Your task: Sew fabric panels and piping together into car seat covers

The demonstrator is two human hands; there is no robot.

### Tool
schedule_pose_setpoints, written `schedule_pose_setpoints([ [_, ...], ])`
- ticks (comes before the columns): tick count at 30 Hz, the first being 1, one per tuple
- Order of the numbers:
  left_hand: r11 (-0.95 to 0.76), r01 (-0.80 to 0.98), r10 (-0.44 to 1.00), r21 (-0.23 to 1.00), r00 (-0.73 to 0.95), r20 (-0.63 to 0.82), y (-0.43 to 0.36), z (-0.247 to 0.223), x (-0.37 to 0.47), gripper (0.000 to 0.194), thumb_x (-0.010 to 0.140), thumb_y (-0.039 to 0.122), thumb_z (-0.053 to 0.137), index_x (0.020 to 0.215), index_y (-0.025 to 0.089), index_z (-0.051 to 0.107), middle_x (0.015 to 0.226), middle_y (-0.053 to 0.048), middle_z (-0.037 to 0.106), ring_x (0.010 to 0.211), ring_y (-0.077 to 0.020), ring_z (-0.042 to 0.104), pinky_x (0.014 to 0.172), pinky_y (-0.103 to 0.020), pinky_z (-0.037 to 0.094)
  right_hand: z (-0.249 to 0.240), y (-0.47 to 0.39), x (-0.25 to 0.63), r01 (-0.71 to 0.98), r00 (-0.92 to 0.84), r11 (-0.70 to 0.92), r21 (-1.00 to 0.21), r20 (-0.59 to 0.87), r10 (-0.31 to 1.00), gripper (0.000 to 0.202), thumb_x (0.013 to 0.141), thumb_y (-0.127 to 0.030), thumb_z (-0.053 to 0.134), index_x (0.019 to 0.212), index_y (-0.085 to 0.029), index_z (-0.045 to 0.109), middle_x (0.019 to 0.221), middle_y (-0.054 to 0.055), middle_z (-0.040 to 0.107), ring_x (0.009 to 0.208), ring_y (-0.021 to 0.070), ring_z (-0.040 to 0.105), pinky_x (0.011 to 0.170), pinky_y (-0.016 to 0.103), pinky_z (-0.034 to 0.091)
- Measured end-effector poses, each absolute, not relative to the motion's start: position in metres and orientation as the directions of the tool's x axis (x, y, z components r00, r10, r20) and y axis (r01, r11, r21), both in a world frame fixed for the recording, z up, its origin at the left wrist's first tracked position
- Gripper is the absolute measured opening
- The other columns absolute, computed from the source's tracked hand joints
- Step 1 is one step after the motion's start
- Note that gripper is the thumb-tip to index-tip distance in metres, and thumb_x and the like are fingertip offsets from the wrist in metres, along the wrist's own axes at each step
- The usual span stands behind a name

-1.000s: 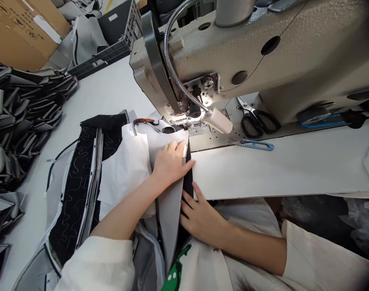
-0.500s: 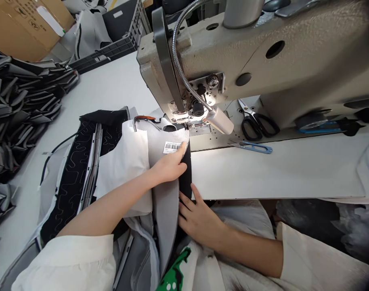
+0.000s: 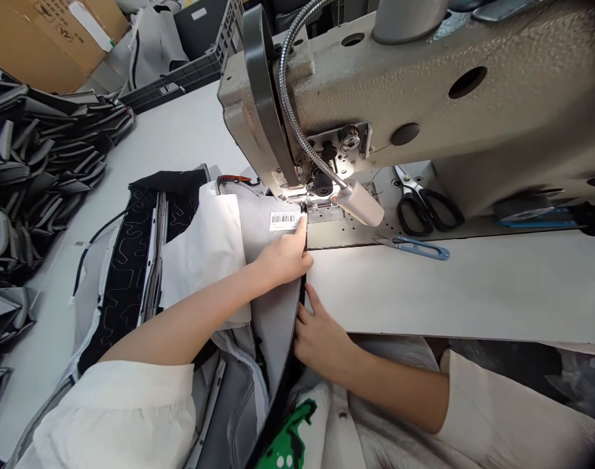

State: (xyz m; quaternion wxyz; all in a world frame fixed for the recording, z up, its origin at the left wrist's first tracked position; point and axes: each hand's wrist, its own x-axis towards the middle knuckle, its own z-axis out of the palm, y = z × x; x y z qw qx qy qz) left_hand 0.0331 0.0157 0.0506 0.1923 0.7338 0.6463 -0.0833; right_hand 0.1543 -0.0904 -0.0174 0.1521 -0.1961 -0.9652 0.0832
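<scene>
A grey padded fabric panel [image 3: 278, 312] with a black edge lies under the head of a sewing machine [image 3: 321, 182]. My left hand [image 3: 284, 257] rests on this panel, its index finger stretched toward the presser foot and its thumb at the black edge, the other fingers curled. Just above that finger is a white barcode label [image 3: 284, 221]. Lower down, my right hand [image 3: 323, 339] grips the panel's edge. Its thumb points up, and the fingertips are partly hidden at the fabric. White cloth [image 3: 207, 247] and a black quilted section [image 3: 119, 280] of the same piece spread to the left.
Black-handled scissors [image 3: 427, 205] and blue thread snips [image 3: 415, 247] lie right of the needle area. A lamp [image 3: 360, 203] hangs beside the needle. Stacked fabric pieces [image 3: 38, 169] stand at the left, with a grey crate [image 3: 200, 71] and a cardboard box [image 3: 48, 45] behind.
The panel's edge has turned and moved closer to the needle, and the barcode label has shifted up. My left hand has moved up and slightly right with it; the right hand stays at the edge.
</scene>
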Motion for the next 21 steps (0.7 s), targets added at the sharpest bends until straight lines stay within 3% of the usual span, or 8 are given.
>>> schedule_pose_setpoints([
  [6, -0.095, 0.973, 0.886, 0.211, 0.179, -0.428, 0.009, 0.051, 0.028, 0.078, 0.075, 0.015, 0.042, 0.147, 0.003, 0.016, 0.084, -0.012, 0.071, 0.073, -0.0267, 0.066, 0.058, -0.029, 0.043, -0.01, -0.103, 0.161, 0.328, -0.875, 0.921, -0.209, 0.3, 0.379, 0.021, 0.087, -0.025, 0.055, 0.096, -0.017, 0.072, 0.115, 0.018, 0.062, 0.122, 0.0368, 0.046, 0.103, 0.067, 0.026],
  [13, -0.087, 0.977, 0.918, 0.193, 0.154, -0.364, 0.021, 0.047, 0.033, 0.072, 0.076, 0.015, 0.04, 0.145, 0.003, 0.023, 0.097, -0.018, 0.07, 0.085, -0.0296, 0.066, 0.064, -0.032, 0.045, -0.002, -0.084, 0.171, 0.282, -0.901, 0.941, -0.185, 0.286, 0.326, 0.019, 0.087, -0.023, 0.055, 0.097, -0.02, 0.071, 0.11, 0.015, 0.064, 0.119, 0.0361, 0.049, 0.099, 0.066, 0.032],
  [17, -0.12, 0.966, 0.91, 0.229, 0.199, -0.364, 0.021, 0.051, 0.034, 0.065, 0.078, 0.01, 0.035, 0.142, 0.001, 0.028, 0.094, -0.019, 0.07, 0.086, -0.0274, 0.066, 0.065, -0.031, 0.046, 0.001, -0.066, 0.177, 0.272, -0.91, 0.949, -0.158, 0.28, 0.307, 0.02, 0.087, -0.022, 0.055, 0.101, -0.019, 0.069, 0.115, 0.014, 0.061, 0.122, 0.0367, 0.047, 0.1, 0.062, 0.034],
  [21, -0.117, 0.983, 0.918, 0.142, 0.162, -0.362, 0.022, 0.051, 0.038, 0.061, 0.079, 0.006, 0.035, 0.14, 0.001, 0.031, 0.101, -0.021, 0.067, 0.088, -0.0268, 0.066, 0.069, -0.031, 0.047, -0.003, -0.05, 0.179, 0.274, -0.903, 0.95, -0.151, 0.299, 0.308, 0.019, 0.086, -0.021, 0.056, 0.099, -0.015, 0.069, 0.113, 0.013, 0.062, 0.125, 0.0372, 0.043, 0.103, 0.059, 0.033],
])
